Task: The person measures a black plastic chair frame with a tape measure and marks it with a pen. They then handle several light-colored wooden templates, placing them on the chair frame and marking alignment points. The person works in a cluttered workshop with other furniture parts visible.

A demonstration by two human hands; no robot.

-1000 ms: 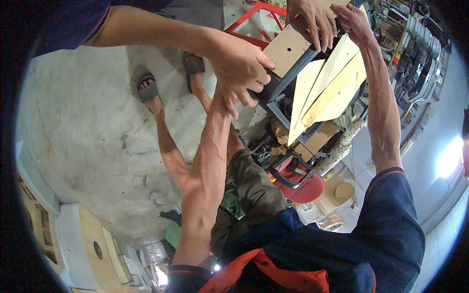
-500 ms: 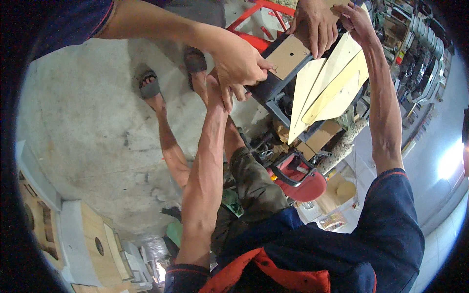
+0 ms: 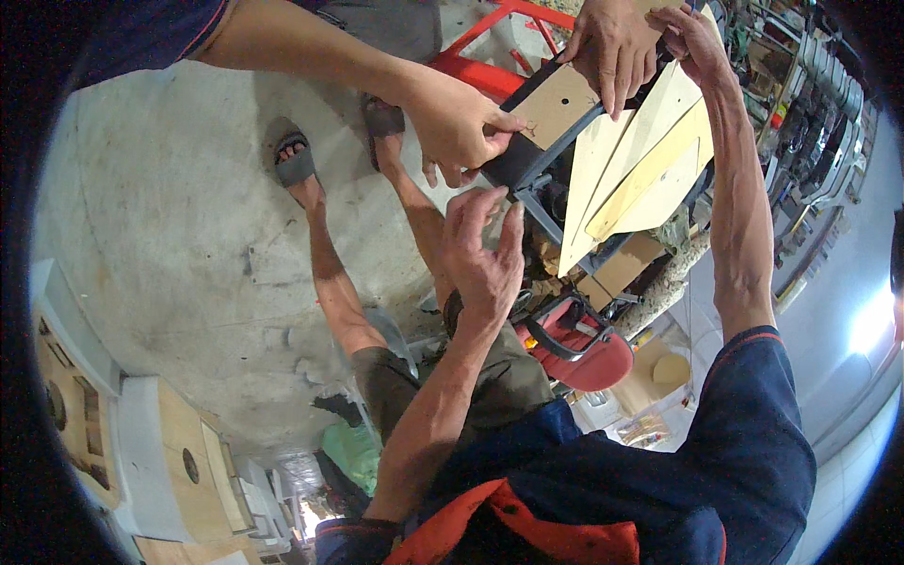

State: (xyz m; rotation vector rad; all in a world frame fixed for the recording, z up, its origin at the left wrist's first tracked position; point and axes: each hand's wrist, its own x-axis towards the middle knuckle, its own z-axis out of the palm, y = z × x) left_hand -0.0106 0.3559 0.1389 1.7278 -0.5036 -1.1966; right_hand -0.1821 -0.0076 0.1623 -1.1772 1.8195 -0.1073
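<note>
My left hand [image 3: 485, 250] is raised with its fingers bent and apart, holding nothing, just short of a dark box-like frame [image 3: 513, 169]. On the frame lies a brown board [image 3: 562, 102] with a small dark hole. My right hand [image 3: 695, 42] has its fingers curled on the board's far end, partly cut off by the upper edge. A co-worker's hand [image 3: 461, 122] pinches the board's near corner. Another co-worker's hand [image 3: 619, 47] presses flat over its middle. Pale yellow panels [image 3: 650, 169] lean beside the frame, under my right forearm.
A red metal frame [image 3: 476, 71] stands behind the dark one. Nearer me sits a red seat-like object [image 3: 603, 363] with a black handle. Metal parts [image 3: 819, 141] hang along the right wall. Wooden speaker-like boxes [image 3: 179, 461] stand lower left. The co-worker's sandalled foot [image 3: 297, 165] is on the concrete floor.
My left hand has come away from the co-worker's hand and drawn back toward me, its fingers now spread. My right hand and the co-worker's hands stay nearly in place on the board.
</note>
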